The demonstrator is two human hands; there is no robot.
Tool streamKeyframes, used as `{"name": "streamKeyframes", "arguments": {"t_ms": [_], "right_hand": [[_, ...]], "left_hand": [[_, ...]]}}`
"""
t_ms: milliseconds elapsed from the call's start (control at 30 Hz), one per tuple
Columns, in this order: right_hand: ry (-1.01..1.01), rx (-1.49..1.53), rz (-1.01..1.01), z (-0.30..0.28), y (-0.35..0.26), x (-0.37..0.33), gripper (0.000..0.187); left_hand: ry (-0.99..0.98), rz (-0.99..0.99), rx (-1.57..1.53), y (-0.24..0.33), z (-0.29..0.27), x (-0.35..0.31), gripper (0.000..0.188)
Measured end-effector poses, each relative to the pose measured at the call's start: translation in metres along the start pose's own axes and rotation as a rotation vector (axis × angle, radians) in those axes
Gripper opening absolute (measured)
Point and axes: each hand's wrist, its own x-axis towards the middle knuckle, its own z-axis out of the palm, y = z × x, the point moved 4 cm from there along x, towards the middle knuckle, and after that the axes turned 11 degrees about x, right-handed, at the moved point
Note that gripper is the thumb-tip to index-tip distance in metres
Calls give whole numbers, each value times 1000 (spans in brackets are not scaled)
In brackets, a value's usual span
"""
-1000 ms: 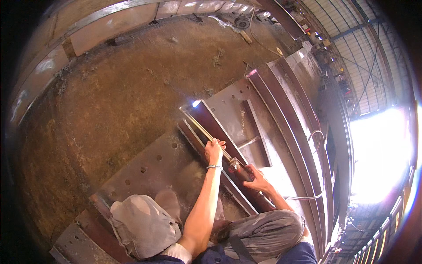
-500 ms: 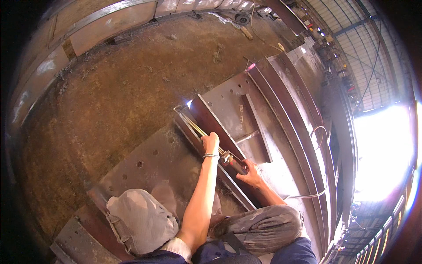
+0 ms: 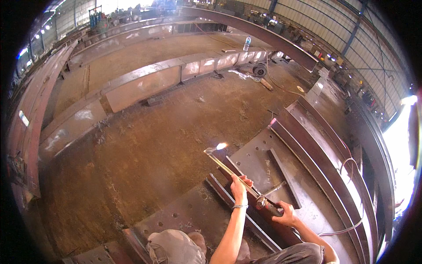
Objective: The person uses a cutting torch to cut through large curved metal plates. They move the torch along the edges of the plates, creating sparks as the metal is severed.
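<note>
A brass cutting torch [image 3: 225, 167] with a lit flame [image 3: 221, 145] at its bent tip points forward, away from me. My left hand [image 3: 239, 190], a bracelet at its wrist, is wrapped round the torch's long tubes. Behind the valve block [image 3: 261, 201], my right hand [image 3: 286, 214] grips the handle. Beneath the torch runs a steel channel [image 3: 244, 220] with two upright flanges, lying across a drilled steel plate [image 3: 169, 220]. The flame stands in the air beyond the channel's far end.
Long curved steel beams [image 3: 316, 163] lie to the right. A loose flat bar [image 3: 285, 178] rests on the plate. A hose [image 3: 343, 232] loops near my right arm. Brown ground [image 3: 132, 171] stretches ahead to a low steel wall [image 3: 145, 90]. A water bottle [image 3: 247, 43] stands on it.
My view has tilted up, bringing the far workshop into sight. The torch tip has lifted from beside the channel's end to past it, and its flame shows more fully. Both hands keep hold.
</note>
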Motion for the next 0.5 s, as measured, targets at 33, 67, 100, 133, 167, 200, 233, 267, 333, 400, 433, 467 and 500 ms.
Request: {"name": "streamKeyframes", "arguments": {"t_ms": [33,67,100,133,167,200,233,267,333,400,433,467,500], "right_hand": [[12,20,15,0,-2,-1,64],[29,22,-12,4,-5,0,64],[48,22,-31,8,-6,-1,64],[68,19,-44,11,-5,-4,64],[74,8,-49,14,-5,-6,65],[82,-8,-54,18,-4,-7,65],[90,-23,-58,20,-4,-10,65],[93,-58,-41,22,-3,-14,65],[104,-28,-5,26,-2,-20,64],[129,-49,-1,32,-5,-26,64],[125,-36,44,35,-5,-29,64],[129,-34,68,38,-6,-31,65],[131,-37,104,41,-6,-33,66]], "left_hand": [[-15,-14,2,7,2,-2,68],[-31,27,60,14,4,-4,67],[-37,31,87,18,4,-4,67],[-44,30,104,19,3,-3,67],[-55,26,118,19,1,-4,67],[-46,9,114,16,-2,-4,67],[-40,-1,134,13,-5,-4,68],[-35,-20,150,10,-8,-2,68],[-15,-77,167,3,-16,-2,68],[-23,-104,149,-2,-21,-1,62],[-11,-134,142,-5,-23,1,56],[-3,-115,164,-6,-23,2,46],[-6,-93,209,-7,-22,4,41]]}}
